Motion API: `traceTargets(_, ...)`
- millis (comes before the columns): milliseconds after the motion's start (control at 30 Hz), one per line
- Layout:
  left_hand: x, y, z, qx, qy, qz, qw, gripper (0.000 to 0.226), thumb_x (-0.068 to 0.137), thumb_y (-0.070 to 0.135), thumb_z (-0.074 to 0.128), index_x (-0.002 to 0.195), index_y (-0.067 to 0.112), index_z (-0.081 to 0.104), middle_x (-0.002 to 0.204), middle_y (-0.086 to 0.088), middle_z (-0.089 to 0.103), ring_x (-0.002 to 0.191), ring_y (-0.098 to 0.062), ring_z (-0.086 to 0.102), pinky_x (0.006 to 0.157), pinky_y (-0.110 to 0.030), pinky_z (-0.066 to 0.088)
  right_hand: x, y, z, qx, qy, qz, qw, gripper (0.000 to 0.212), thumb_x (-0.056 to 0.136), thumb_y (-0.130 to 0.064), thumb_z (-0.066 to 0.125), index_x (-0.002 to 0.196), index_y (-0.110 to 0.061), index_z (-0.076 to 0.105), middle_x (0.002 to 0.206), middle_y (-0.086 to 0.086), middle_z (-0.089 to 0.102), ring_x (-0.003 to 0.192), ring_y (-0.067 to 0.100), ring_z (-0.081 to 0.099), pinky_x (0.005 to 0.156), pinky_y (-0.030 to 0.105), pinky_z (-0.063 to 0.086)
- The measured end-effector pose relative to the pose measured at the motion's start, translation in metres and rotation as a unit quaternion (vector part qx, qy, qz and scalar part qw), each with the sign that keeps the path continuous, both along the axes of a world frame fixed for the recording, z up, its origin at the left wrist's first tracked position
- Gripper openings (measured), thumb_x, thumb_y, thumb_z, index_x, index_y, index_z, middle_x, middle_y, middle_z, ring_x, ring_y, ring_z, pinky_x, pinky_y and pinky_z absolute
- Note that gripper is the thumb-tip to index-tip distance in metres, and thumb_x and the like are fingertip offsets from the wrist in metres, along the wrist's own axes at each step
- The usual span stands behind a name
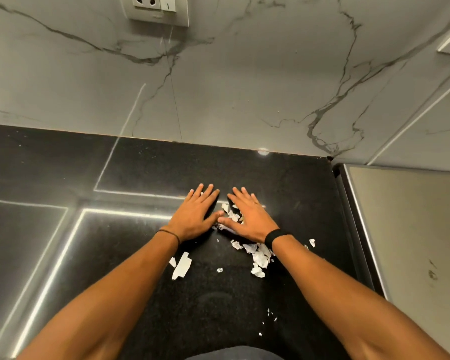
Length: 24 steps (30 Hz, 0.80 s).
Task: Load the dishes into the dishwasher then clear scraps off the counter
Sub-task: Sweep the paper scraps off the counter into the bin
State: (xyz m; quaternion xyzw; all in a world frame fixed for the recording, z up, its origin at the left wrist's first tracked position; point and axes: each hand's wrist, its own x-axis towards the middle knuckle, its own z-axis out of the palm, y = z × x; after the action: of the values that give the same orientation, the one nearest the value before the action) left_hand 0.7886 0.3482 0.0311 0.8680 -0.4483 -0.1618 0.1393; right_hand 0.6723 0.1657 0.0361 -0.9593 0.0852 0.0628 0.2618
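Black speckled glossy surface (140, 255). White torn paper scraps (259, 257), jagged, lie lower centre & by right wrist, more btwn the thumbs. Left hand (196, 216) & right hand (250, 219) lie flat, fingers (205, 194) straight, holding nothing. Grey veined marble wall (244, 87) behind; socket (156, 7) at top.

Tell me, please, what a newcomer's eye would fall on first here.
The left hand and right hand lie flat on the black counter, fingers straight, with white paper scraps bunched between them. More torn scraps lie loose by the right wrist, and a long strip lies beside the left forearm. Behind rises a veined marble wall.
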Motion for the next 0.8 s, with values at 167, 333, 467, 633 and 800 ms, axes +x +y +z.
traceTargets(167,-0.042,0.021,-0.018,-0.032,-0.030,-0.070,0.997,0.082,0.096,0.068,0.021,0.159,0.017,0.017,0.167,-0.001,0.009,0.155,-0.020,-0.002,0.127,-0.040,0.001,-0.042,0.020,-0.004,-0.022,-0.017,0.057,0.998,0.102,0.082,-0.085,0.029,0.158,-0.018,0.020,0.166,0.001,0.011,0.153,0.011,-0.003,0.126,0.037,0.003)
traceTargets(333,-0.051,0.030,-0.010,-0.070,0.003,-0.061,0.996,0.087,0.092,0.077,0.018,0.159,0.022,0.021,0.166,0.002,0.016,0.154,-0.015,0.004,0.127,-0.041,0.006,-0.062,0.022,0.005,-0.015,-0.016,0.050,0.998,0.098,0.083,-0.083,0.031,0.158,-0.021,0.021,0.166,0.000,0.013,0.153,0.011,0.004,0.126,0.039,0.009)
traceTargets(467,-0.049,0.059,-0.010,-0.118,0.009,-0.007,0.993,0.081,0.093,0.073,0.032,0.158,0.025,0.026,0.166,0.003,0.018,0.154,-0.016,0.009,0.126,-0.043,0.009,-0.102,-0.021,0.011,-0.037,-0.053,-0.067,0.996,0.086,0.089,-0.076,0.040,0.156,-0.025,0.026,0.165,-0.001,0.016,0.153,0.014,0.005,0.125,0.041,0.002)
traceTargets(633,-0.073,0.094,-0.015,-0.097,-0.008,0.090,0.991,0.078,0.095,0.069,0.029,0.159,0.024,0.023,0.166,0.002,0.013,0.155,-0.017,0.004,0.126,-0.042,0.005,-0.175,-0.066,-0.008,-0.050,-0.048,-0.239,0.969,0.093,0.083,-0.082,0.034,0.155,-0.023,0.030,0.165,0.001,0.020,0.153,0.017,0.006,0.125,0.044,0.002)
traceTargets(800,-0.102,0.066,-0.019,-0.095,-0.027,0.151,0.984,0.074,0.099,0.065,0.017,0.159,0.022,0.019,0.167,-0.001,0.015,0.155,-0.019,0.004,0.126,-0.043,0.005,-0.156,-0.031,-0.016,-0.073,-0.050,-0.252,0.964,0.098,0.084,-0.086,0.019,0.156,-0.019,0.027,0.165,0.004,0.017,0.154,0.019,0.003,0.125,0.042,0.002)
